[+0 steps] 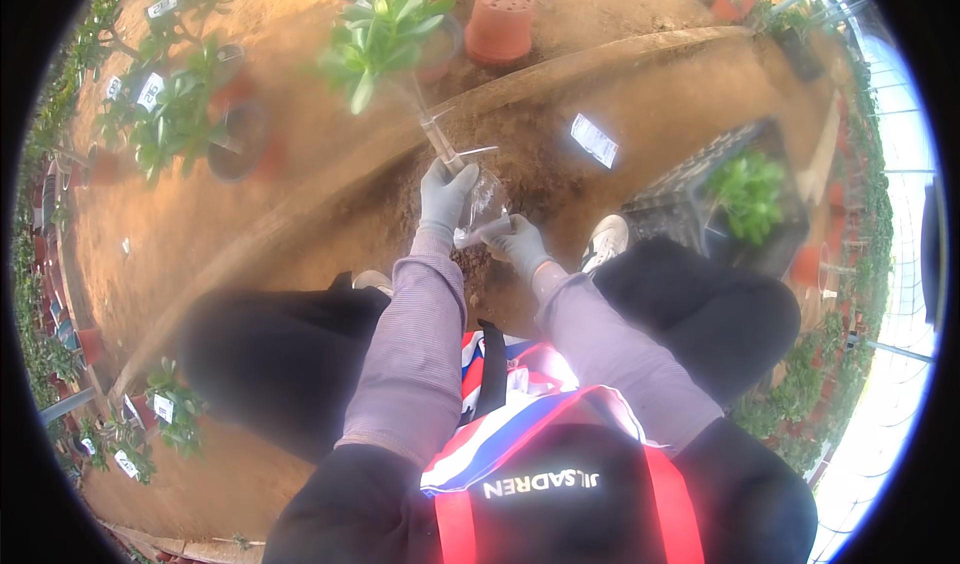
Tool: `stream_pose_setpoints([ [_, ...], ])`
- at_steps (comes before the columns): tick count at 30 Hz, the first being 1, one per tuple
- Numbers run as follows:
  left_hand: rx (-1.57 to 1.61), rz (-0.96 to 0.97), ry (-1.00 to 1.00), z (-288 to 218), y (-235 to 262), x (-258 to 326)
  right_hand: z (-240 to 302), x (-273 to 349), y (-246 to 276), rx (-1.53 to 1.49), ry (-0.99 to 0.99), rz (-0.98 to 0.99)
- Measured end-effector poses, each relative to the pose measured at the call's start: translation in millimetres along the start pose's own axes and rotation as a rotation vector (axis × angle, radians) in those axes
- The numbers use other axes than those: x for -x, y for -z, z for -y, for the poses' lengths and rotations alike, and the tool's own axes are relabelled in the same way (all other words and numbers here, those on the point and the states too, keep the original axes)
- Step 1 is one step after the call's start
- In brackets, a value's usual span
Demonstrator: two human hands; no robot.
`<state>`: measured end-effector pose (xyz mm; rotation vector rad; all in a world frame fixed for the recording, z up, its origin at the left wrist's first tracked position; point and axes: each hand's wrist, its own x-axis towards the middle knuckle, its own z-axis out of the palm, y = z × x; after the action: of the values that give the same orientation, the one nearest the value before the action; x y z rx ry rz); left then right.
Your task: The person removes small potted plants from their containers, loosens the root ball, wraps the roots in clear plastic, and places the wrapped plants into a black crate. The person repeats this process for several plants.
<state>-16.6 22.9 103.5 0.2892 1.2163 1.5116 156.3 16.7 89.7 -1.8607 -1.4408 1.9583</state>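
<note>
My left hand [444,196], in a pale grey glove, is closed around the woody stem [436,136] of a plant with fleshy green leaves [383,44]. The plant leans away from me, up and to the left. Thin white ties cross its stem just above my fingers. Below that hand hangs a clear, crinkled plastic piece [484,209], which looks like a bag or film around the plant's base. My right hand [520,248], gloved too, pinches the lower edge of this plastic. What lies inside the plastic is hard to make out.
Loose dark soil [490,289] lies between my feet. Beyond it are an upturned terracotta-coloured pot [500,24] and a white printed packet [594,141]. A black crate [680,196] with a leafy plant [748,196] stands at right. Tagged potted plants [175,104] stand at left.
</note>
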Motion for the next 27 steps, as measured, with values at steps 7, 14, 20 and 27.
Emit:
stream_pose_setpoints([
  [7, 0.088, 0.161, -0.079, -93.8, -34.8, 31.8, 27.9, 3.2, 19.1, -0.482, 0.202, 0.173],
  [14, 0.040, 0.332, -0.250, -199.0, -70.1, 46.7, 224.6, 82.2, 76.0, -0.685, 0.850, 0.202],
  [20, -0.073, 0.428, -0.362, -258.9, -80.8, 48.4, 294.0, 162.9, 19.4, -0.938, 1.132, 0.431],
  [27, -0.122, 0.463, -0.487, -289.6, -60.1, 6.9, 292.5, 175.7, -4.6, -0.587, 1.158, 0.284],
])
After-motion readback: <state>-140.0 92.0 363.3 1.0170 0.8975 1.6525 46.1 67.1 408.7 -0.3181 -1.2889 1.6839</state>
